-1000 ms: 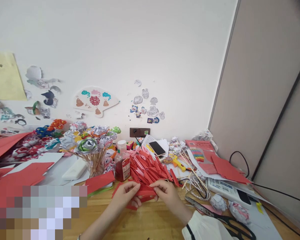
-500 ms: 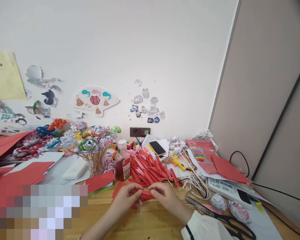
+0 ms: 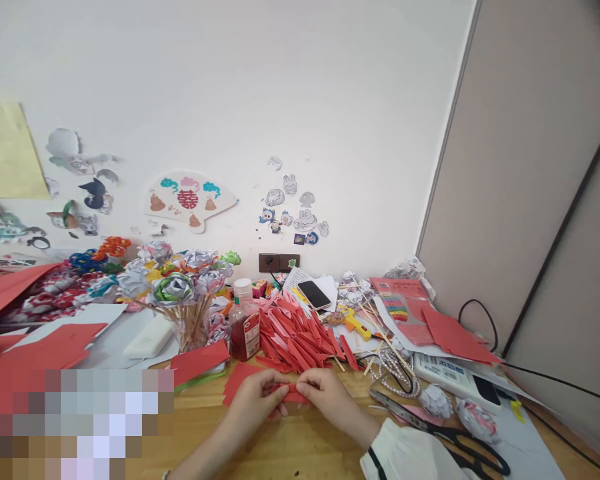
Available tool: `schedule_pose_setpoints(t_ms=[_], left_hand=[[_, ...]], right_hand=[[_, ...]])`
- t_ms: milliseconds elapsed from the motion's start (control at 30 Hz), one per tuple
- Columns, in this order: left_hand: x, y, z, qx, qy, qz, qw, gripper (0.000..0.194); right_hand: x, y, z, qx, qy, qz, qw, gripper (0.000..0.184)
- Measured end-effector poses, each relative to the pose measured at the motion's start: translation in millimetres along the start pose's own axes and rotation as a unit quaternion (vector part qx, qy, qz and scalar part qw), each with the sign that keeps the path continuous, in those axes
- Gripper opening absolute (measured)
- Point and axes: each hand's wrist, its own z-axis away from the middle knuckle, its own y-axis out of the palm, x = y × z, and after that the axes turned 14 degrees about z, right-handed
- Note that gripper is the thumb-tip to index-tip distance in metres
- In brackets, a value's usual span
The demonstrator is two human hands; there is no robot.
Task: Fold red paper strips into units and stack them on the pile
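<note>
Between my two hands is a small strip of red paper [image 3: 293, 394], low over the wooden table. My left hand [image 3: 261, 398] pinches its left end between thumb and fingers. On the other end, my right hand [image 3: 324, 395] has its thumb and fingertips closed. Fingers cover much of the strip, so its folds are hard to make out. Flat red paper [image 3: 240, 381] lies just behind my left hand. A large heap of folded red paper pieces [image 3: 300, 333] stands beyond both hands.
Left of the heap stand a bottle of red liquid [image 3: 245, 330] and a cup of wooden sticks [image 3: 187, 327]. Black-handled scissors [image 3: 445, 433], crumpled paper balls [image 3: 435, 401] and bead strings [image 3: 391, 373] lie to the right. Behind are a phone [image 3: 315, 295] and a yellow glue gun [image 3: 354, 323].
My hands have come slightly closer together on the red strip, and less of it shows between the fingertips. The view has shifted a little.
</note>
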Motion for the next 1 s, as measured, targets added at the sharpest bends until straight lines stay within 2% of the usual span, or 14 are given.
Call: schedule_pose_setpoints(t_ms=[233, 533, 767, 1000], left_hand=[[-4, 3.1, 3, -0.014, -0.012, -0.009, 1.0, 0.035], [-5, -3.8, 1, -0.012, 0.023, -0.064, 0.998, 0.031], [-8, -8.3, 1, 0.002, 0.017, -0.029, 0.999, 0.031], [-10, -12.3, -1, -0.002, 0.019, -0.02, 1.0, 0.035]], right_hand=[[-4, 2, 0, 0.001, 0.008, 0.005, 1.0, 0.025], [-3, -6, 0, 0.017, 0.028, -0.018, 0.999, 0.022], [-3, -19, 1, 0.036, 0.038, -0.002, 0.999, 0.026], [-12, -19, 0, 0.046, 0.04, -0.017, 0.998, 0.031]])
